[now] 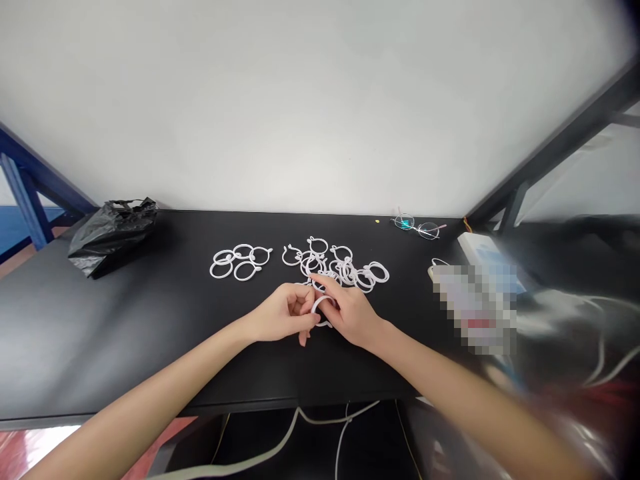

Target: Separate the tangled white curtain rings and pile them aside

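Observation:
A white plastic ring (316, 304) is held between both my hands, low over the near middle of the black table. My left hand (284, 312) pinches its left side with thumb and fingers. On the other side my right hand (357, 317) grips it, with the index finger stretched above the ring. Just beyond my fingers lies a loose heap of similar white rings (346, 270), some with gaps and small knobbed ends; my hands cover part of it. A smaller group of white rings (243, 246) lies to the left, apart from the heap.
A crumpled black plastic bag (117, 230) sits at the back left of the table (165, 320). Eyeglasses (417, 229) lie at the back right. A pixelated phone-like object (470, 307) and a white box (483, 250) are at right. Cables (270, 453) hang below the front edge.

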